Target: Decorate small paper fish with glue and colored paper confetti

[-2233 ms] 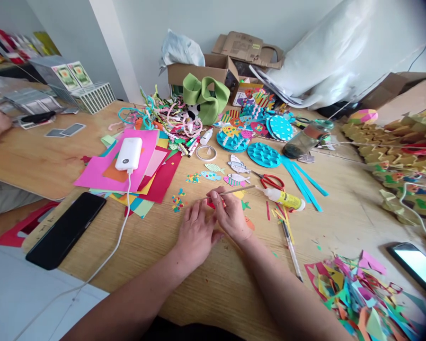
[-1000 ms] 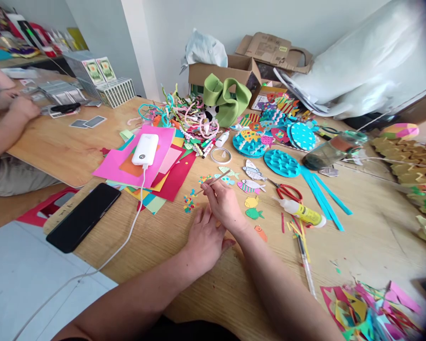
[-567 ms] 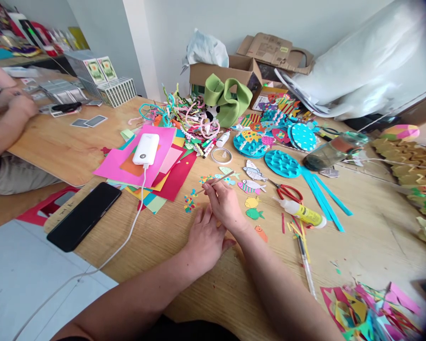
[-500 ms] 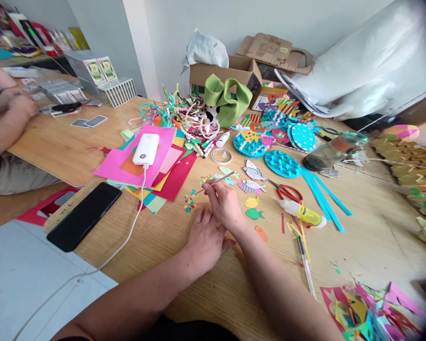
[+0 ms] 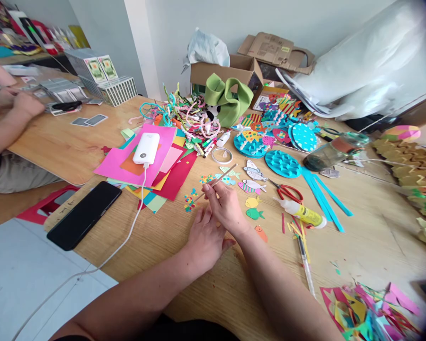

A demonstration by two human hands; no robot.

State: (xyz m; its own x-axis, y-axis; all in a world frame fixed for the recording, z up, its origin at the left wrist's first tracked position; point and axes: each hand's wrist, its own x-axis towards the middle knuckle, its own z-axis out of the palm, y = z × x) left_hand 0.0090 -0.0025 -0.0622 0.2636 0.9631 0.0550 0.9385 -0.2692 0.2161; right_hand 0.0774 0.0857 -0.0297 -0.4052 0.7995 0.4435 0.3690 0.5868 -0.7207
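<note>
My right hand (image 5: 226,204) pinches a thin wooden stick (image 5: 230,170), whose lower tip points at a small cluster of coloured paper dots (image 5: 190,201). Beneath it my left hand (image 5: 205,239) lies flat on the table, fingers stretched out, partly covered by the right hand. Another patch of paper dots (image 5: 206,179) sits just beyond the stick. To the right are several paper fish, among them a yellow fish (image 5: 252,202), a green fish (image 5: 254,214), an orange fish (image 5: 260,233) and a striped fish (image 5: 249,188).
Left are stacked coloured papers (image 5: 135,175) under a white power bank (image 5: 146,148), and a black phone (image 5: 84,215). Right lie red-handled pliers (image 5: 289,193), a glue bottle (image 5: 305,214), a blue round piece (image 5: 282,164) and paper scraps (image 5: 369,308). A co-worker's arm (image 5: 10,118) rests far left.
The stick in my right hand has tilted to a steeper angle, its upper end higher. My left hand keeps its place. The co-worker's hands have shifted slightly.
</note>
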